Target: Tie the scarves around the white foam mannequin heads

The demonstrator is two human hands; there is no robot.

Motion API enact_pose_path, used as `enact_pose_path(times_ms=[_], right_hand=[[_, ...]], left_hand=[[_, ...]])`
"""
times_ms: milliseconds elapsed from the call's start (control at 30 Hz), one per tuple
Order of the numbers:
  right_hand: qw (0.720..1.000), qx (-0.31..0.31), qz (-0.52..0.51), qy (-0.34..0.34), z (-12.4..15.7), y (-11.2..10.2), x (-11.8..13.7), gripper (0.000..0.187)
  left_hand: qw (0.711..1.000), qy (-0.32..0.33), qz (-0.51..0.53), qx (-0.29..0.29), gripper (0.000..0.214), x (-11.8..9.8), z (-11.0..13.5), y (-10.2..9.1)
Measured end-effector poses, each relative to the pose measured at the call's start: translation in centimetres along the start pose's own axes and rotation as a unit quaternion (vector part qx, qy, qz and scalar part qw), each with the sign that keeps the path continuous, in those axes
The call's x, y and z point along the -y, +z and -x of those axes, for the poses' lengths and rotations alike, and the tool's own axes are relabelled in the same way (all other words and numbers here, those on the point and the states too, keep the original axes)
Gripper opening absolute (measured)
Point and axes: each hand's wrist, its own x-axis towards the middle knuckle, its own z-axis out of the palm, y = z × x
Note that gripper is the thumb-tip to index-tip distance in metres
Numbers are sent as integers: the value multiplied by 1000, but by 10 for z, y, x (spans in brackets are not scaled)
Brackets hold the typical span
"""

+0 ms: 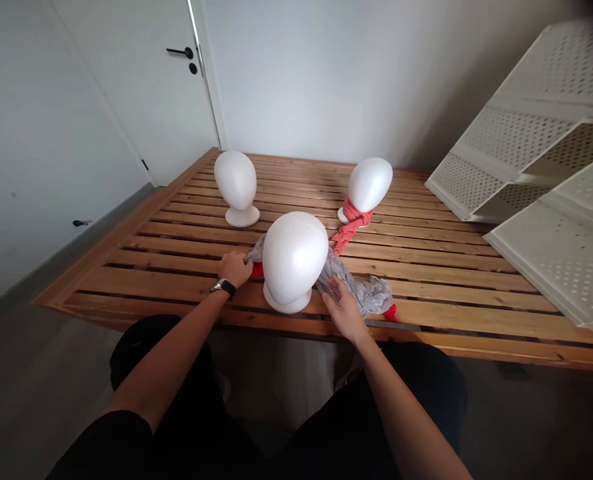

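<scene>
A white foam mannequin head point(294, 260) stands near the front edge of a slatted wooden table point(426, 267). A grey scarf with red ends point(363, 291) lies behind and beside its base. My left hand point(235, 269), with a watch on its wrist, is closed on the scarf's left end by the red part. My right hand point(343, 308) rests on the grey cloth to the right of the head, fingers gripping it. Farther back, a second head point(369, 185) wears a coral scarf point(349, 229) round its neck, and a third head point(235, 184) stands bare.
White perforated metal shelf panels point(541, 167) lean over the table's right side. A white door with a black handle point(180, 51) is at the back left, a white wall behind. My legs in dark clothing are below the table edge.
</scene>
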Motion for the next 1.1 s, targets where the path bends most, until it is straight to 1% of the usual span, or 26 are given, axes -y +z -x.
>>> enact_pose_path(times_ms=[67,133,200,267,333,367,433,467,500,567,600,633,700,733,767,800,867,933,1000,1033,1100], right_hand=[[1000,-4,-7,-1,0,-1,1,70],[1000,-12,-19,-2,0,-3,5,67],[999,-33,-40,-3,-3,-9,10,63],[995,-70,-72,-13,-13,-20,19,56],[988,-112,-101,-39,-35,-35,33,50],[984,-130,-110,-55,-52,-44,42,48],[979,-151,-113,-83,-94,-62,61,50],[977,-149,-117,-95,-119,-69,70,52],[978,-138,-121,-101,-144,-75,79,55],[983,-81,-131,-105,-193,-82,95,63],[984,-40,-122,-122,-215,-82,101,69],[984,15,-110,-142,-234,-79,106,75],[973,131,-76,-176,-263,-69,114,83],[965,173,-64,-184,-272,-61,117,83],[961,197,-57,-187,-279,-53,118,81],[960,202,-53,-184,-283,-44,119,76],[969,173,-56,-166,-286,-28,117,61],[979,133,-61,-143,-282,-19,112,41],[982,125,-95,-108,-272,-19,103,28],[980,135,-118,-86,-266,-24,97,26],[973,168,-155,-42,-252,-38,86,26]], left_hand=[[996,-15,80,19,21,-15,-18,-11],[990,-11,140,33,29,-35,-39,-23],[979,0,199,43,32,-61,-61,-33],[959,4,273,71,28,-90,-83,-41],[932,-2,341,126,22,-122,-103,-44],[920,-3,357,163,21,-139,-111,-43],[910,3,342,236,20,-172,-124,-38],[908,10,323,267,20,-189,-128,-33],[905,20,305,295,20,-206,-132,-28],[898,43,279,337,20,-240,-134,-13],[895,58,271,350,19,-256,-135,-5],[892,74,264,360,18,-272,-134,3],[885,102,259,372,15,-302,-133,19],[883,110,258,377,15,-315,-132,26],[878,115,259,385,21,-326,-132,33],[873,116,264,394,31,-336,-133,37],[861,111,282,408,44,-348,-135,41],[852,106,306,412,43,-348,-137,36],[851,95,326,400,36,-335,-142,22],[854,86,332,392,33,-324,-144,12],[862,61,334,376,30,-294,-151,-11]])
